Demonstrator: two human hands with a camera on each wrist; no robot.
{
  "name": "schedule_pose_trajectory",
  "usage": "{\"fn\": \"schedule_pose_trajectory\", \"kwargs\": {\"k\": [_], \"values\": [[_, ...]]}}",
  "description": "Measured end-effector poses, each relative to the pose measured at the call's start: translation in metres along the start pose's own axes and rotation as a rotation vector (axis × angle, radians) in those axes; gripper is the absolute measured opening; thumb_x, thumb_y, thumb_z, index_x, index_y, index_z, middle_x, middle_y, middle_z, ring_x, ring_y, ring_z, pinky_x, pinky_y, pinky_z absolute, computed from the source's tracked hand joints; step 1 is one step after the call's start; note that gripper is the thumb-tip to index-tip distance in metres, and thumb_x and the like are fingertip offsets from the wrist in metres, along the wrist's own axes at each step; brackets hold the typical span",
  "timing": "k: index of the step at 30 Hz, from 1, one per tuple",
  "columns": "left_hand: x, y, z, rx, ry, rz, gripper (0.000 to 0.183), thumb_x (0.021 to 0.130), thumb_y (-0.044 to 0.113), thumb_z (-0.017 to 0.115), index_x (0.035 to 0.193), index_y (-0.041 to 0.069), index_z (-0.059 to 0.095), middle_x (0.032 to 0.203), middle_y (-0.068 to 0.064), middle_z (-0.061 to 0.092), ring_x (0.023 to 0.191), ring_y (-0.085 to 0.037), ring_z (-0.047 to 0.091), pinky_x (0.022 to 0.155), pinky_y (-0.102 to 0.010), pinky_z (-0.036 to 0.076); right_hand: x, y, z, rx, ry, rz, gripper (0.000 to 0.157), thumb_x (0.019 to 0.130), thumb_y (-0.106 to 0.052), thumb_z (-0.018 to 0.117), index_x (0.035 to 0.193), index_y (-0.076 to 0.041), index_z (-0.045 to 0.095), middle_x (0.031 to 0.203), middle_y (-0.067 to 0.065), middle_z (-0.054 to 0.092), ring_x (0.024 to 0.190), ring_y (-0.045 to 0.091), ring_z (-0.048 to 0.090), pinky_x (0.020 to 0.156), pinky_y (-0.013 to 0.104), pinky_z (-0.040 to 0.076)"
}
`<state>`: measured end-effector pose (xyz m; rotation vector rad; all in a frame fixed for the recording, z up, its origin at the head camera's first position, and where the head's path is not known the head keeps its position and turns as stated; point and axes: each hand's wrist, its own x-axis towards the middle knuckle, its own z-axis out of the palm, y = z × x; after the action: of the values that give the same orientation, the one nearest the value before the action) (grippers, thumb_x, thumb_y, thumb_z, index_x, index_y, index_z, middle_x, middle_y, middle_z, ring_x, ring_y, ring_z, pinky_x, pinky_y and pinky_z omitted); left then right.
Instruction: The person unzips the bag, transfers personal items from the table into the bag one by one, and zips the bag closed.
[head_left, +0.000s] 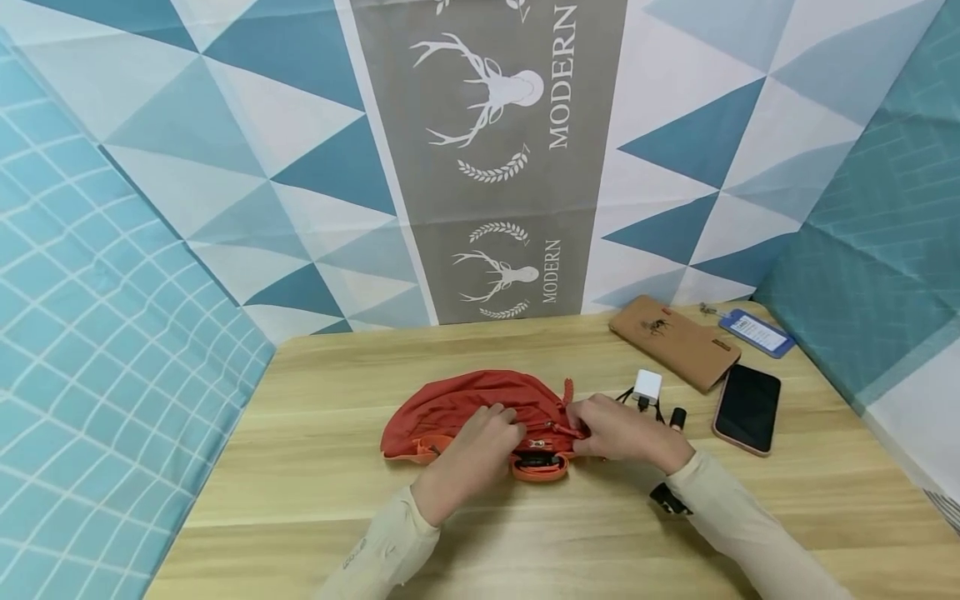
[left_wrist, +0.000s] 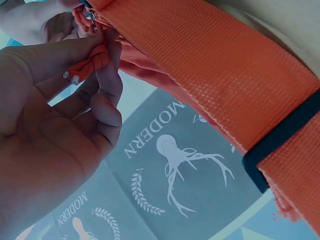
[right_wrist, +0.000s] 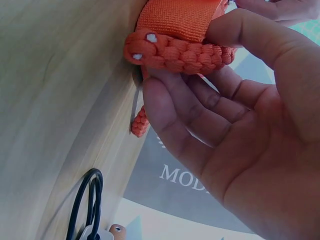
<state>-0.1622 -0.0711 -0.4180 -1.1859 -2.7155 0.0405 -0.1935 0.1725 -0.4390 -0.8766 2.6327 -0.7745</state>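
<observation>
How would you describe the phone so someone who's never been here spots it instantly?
On the wooden table, look right of the red bag to the tan wallet. The phone lies by the wallet's near end. Unlike the wallet and blue tag, it has a black face with pinkish edges.

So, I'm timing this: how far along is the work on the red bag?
Done, apparently: the red bag is laid out. In hand: the left hand pinches a knotted cord; the right hand grips a braided pull. Possibly left: packing the wallet, phone and charger, which lie outside it.
</observation>
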Motion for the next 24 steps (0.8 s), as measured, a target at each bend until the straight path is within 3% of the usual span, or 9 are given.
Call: {"fn": "schedule_pose_trajectory", "kwargs": {"k": [7, 14, 24], "values": [[-0.012, -0.007, -0.001, 0.038, 0.015, -0.057, 0.015, 0.083, 0.002, 0.077, 0.092, 0.014, 0.075, 0.086, 0.001, 0.065, 0.083, -0.020, 0.059, 0.070, -0.030, 0.039, -0.002, -0.003, -0.002, -0.007, -0.006, 0.007, 0.021, 0.087, -0.010, 0.073, 0.079, -0.015, 0.055, 0.066, -0.004, 0.053, 0.047, 0.004, 0.046, 0.046, 0.022, 0.036], [-0.028, -0.017, 0.001, 0.053, 0.001, -0.106, 0.018, 0.085, 0.003, 0.077, 0.098, 0.015, 0.075, 0.090, 0.000, 0.067, 0.089, -0.021, 0.059, 0.078, -0.038, 0.045, -0.001, -0.001, 0.001, -0.012, -0.002, 0.002, 0.021, 0.085, -0.009, 0.073, 0.077, -0.013, 0.054, 0.065, -0.005, 0.045, 0.050, 0.004, 0.038, 0.049, 0.022, 0.031], [-0.051, -0.038, 0.005, 0.024, 0.055, -0.159, 0.019, 0.079, 0.001, 0.081, 0.087, 0.016, 0.072, 0.077, 0.001, 0.062, 0.078, -0.019, 0.053, 0.067, -0.031, 0.031, -0.004, -0.001, 0.000, -0.005, -0.006, 0.008, 0.020, 0.084, -0.008, 0.071, 0.076, -0.013, 0.054, 0.066, -0.004, 0.047, 0.049, 0.004, 0.040, 0.048, 0.022, 0.032]]}}
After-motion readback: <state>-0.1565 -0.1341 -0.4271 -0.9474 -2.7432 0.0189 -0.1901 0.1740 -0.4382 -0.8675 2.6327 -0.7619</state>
